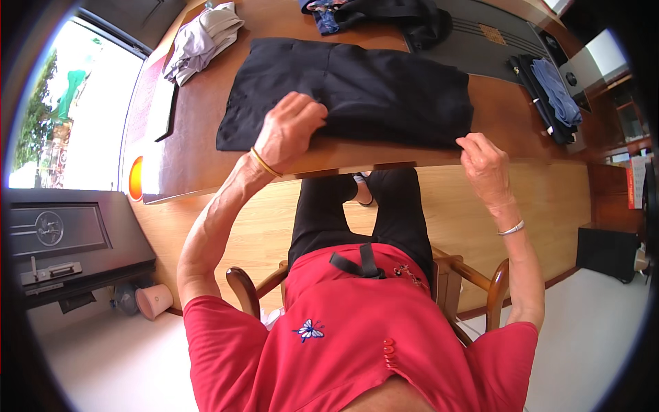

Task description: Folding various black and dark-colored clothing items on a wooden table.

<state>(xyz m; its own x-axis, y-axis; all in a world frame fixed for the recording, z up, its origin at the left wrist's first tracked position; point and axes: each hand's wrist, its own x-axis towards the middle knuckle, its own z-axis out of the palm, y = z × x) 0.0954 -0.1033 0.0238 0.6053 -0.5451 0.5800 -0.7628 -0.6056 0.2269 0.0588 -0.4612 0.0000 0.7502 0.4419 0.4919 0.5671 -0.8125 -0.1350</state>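
Note:
A dark garment (pixel 360 92), folded into a wide, slightly wrinkled shape, lies on the brown wooden table (pixel 195 134) in front of me. My left hand (pixel 293 123), with a gold-coloured bangle at its wrist, is curled over the garment's near left part; its fingertips are partly hidden, and whether they pinch the cloth cannot be told. At the garment's near right corner, my right hand (pixel 481 157) has thumb and fingertips pinched together on the cloth edge. A silver-coloured bangle is on that wrist.
Crumpled pale clothing (pixel 206 41) lies at the far left. Beyond the dark garment are black clothing (pixel 412 20) and a grey panel (pixel 479 46). Folded blue and black clothes (pixel 556 98) are stacked at the right. Wooden chair arms (pixel 497 288) flank me, below the table's near edge.

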